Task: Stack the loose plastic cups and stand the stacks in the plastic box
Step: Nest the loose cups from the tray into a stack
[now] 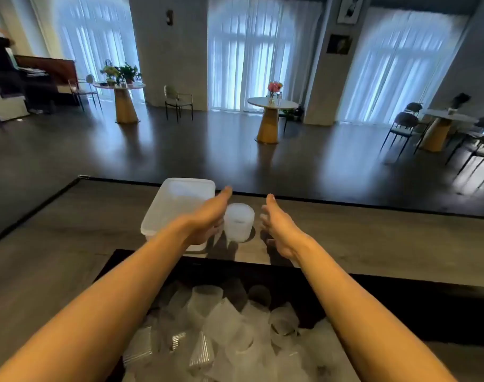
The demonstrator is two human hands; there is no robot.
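Observation:
A stack of frosted plastic cups [239,226] stands upright on the grey table, just right of the translucent plastic box [163,213]. My left hand [207,219] reaches over the box's right side with fingers straight, close beside the stack on its left. My right hand [276,230] is a little to the right of the stack, fingers spread and relaxed, apart from it. Neither hand holds anything. A heap of several loose clear and frosted cups [230,334] lies on a black mat [400,312] near me, between my forearms.
The table's far edge [345,202] runs just behind the box and the stack; beyond it is dark floor. Round café tables [272,103] and chairs [403,125] stand far back by curtained windows. Bare tabletop [56,244] extends to the left and right of my hands.

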